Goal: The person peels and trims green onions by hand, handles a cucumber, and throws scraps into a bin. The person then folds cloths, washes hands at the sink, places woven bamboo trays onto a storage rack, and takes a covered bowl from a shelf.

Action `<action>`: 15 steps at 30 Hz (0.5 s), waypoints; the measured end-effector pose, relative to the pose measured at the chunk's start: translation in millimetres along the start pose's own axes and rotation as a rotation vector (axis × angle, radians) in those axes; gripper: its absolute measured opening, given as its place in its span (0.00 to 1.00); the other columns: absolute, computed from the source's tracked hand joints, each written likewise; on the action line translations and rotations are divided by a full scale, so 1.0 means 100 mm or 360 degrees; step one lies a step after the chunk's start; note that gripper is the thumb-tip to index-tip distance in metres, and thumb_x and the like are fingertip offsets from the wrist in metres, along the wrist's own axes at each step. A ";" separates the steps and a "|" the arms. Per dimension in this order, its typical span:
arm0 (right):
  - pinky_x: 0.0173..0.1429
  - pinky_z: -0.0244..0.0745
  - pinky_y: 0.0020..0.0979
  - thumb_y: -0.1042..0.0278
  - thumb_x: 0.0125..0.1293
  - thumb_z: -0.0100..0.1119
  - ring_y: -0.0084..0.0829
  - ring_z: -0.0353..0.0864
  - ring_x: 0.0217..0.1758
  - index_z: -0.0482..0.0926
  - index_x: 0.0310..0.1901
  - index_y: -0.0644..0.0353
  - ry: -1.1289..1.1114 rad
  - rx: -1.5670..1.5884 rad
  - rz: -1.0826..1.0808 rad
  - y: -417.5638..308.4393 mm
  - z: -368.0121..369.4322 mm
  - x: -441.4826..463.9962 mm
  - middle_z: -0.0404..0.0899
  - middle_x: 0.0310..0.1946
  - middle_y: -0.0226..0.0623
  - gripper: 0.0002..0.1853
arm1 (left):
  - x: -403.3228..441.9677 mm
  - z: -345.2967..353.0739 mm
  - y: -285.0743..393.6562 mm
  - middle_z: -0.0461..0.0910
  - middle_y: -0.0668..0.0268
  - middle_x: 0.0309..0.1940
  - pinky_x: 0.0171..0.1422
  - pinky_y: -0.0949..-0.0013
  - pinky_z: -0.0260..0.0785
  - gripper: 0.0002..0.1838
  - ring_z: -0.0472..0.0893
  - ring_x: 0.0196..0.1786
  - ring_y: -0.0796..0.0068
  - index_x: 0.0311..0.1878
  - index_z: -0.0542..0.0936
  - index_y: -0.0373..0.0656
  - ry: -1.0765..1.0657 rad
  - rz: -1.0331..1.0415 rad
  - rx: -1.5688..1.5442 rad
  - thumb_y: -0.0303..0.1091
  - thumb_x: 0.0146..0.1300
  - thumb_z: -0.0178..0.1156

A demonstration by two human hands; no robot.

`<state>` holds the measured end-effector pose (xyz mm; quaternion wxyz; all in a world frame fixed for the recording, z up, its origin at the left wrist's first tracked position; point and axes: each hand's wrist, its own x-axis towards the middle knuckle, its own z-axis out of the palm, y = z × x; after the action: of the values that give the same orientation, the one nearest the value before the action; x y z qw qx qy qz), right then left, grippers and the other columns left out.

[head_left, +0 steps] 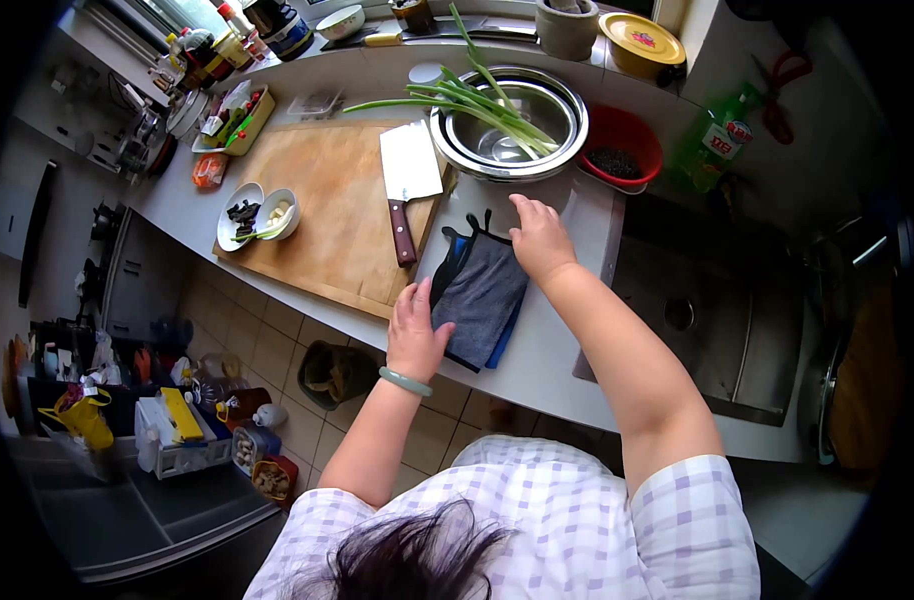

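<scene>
On the white counter lies a folded dark grey cloth (480, 300) with black edging, small loops at its top and a blue underside. My left hand (414, 330), with a pale green bangle at the wrist, is at the cloth's lower left edge, fingers apart. Beyond the cloth's upper right corner is my right hand (543, 240), its fingers loosely extended and nothing visible in them. A cleaver (410, 165) with a brown handle rests on the right side of the wooden cutting board (322, 190). Green onions (477, 110) lie across the nested steel bowls (439, 140).
Two small white bowls (294, 226) with cut ingredients sit on the board's left. A red basin (653, 165) stands beside the sink (712, 270). A green bottle (719, 140) is against the wall. Below the counter stands a bin (322, 392).
</scene>
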<state>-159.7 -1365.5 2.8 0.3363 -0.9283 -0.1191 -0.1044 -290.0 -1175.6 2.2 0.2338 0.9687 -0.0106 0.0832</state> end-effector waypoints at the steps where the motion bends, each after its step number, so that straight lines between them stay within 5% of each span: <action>1: 0.59 0.61 0.37 0.72 0.53 0.57 0.42 0.66 0.56 0.65 0.57 0.52 0.0039 -0.0007 -0.0163 -0.06 0.04 -0.02 0.70 0.50 0.41 0.27 | -0.03 -0.01 0.04 0.58 0.54 0.60 0.61 0.58 0.57 0.39 0.62 0.60 0.52 0.62 0.60 0.46 0.0102 0.0225 0.0119 0.33 0.45 0.66; 3: 0.63 0.57 0.39 0.69 0.54 0.57 0.43 0.60 0.62 0.65 0.58 0.51 0.0113 -0.0020 -0.0507 -0.20 0.07 -0.26 0.65 0.56 0.41 0.27 | -0.14 -0.02 0.16 0.56 0.55 0.63 0.64 0.50 0.52 0.36 0.57 0.64 0.51 0.62 0.62 0.51 -0.0063 0.0399 0.0185 0.40 0.48 0.64; 5: 0.66 0.49 0.44 0.58 0.57 0.54 0.43 0.52 0.67 0.63 0.60 0.48 -0.0207 -0.0215 -0.0683 -0.22 0.19 -0.56 0.58 0.62 0.40 0.28 | -0.30 0.14 0.11 0.54 0.58 0.65 0.66 0.47 0.46 0.33 0.52 0.67 0.53 0.63 0.62 0.55 -0.0381 0.0420 0.0296 0.50 0.53 0.57; 7: 0.68 0.44 0.45 0.48 0.59 0.48 0.40 0.46 0.70 0.61 0.62 0.46 -0.0703 -0.0530 -0.0580 0.05 0.41 -0.83 0.51 0.66 0.38 0.29 | -0.41 0.36 -0.08 0.52 0.57 0.65 0.67 0.46 0.43 0.32 0.50 0.68 0.52 0.63 0.61 0.55 -0.0501 0.0444 0.0294 0.52 0.55 0.54; 9: 0.69 0.38 0.46 0.43 0.62 0.41 0.38 0.40 0.72 0.58 0.64 0.44 -0.0814 -0.0558 -0.0549 0.14 0.49 -0.78 0.46 0.68 0.36 0.30 | -0.39 0.42 -0.08 0.51 0.56 0.66 0.67 0.45 0.42 0.32 0.49 0.68 0.50 0.63 0.61 0.55 -0.0518 0.0418 0.0325 0.52 0.55 0.54; 14: 0.67 0.49 0.45 0.53 0.59 0.51 0.41 0.48 0.69 0.63 0.60 0.48 -0.0821 -0.0557 -0.0291 0.14 0.18 -0.53 0.52 0.66 0.38 0.27 | -0.09 0.54 0.05 0.51 0.53 0.65 0.67 0.46 0.43 0.32 0.48 0.68 0.49 0.62 0.63 0.52 -0.0532 0.0450 0.0358 0.51 0.54 0.56; 15: 0.64 0.57 0.41 0.61 0.57 0.55 0.41 0.58 0.64 0.69 0.54 0.52 -0.0434 -0.0339 -0.0386 0.21 0.10 -0.61 0.62 0.60 0.39 0.22 | -0.03 0.51 0.10 0.52 0.53 0.65 0.67 0.46 0.44 0.32 0.49 0.68 0.50 0.61 0.63 0.51 -0.0580 0.0444 0.0362 0.52 0.54 0.56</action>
<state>-210.8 -1383.5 -34.3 0.2019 -0.9431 -0.2626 -0.0294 -285.9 -1207.9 -38.1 0.1036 0.9769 -0.1767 -0.0606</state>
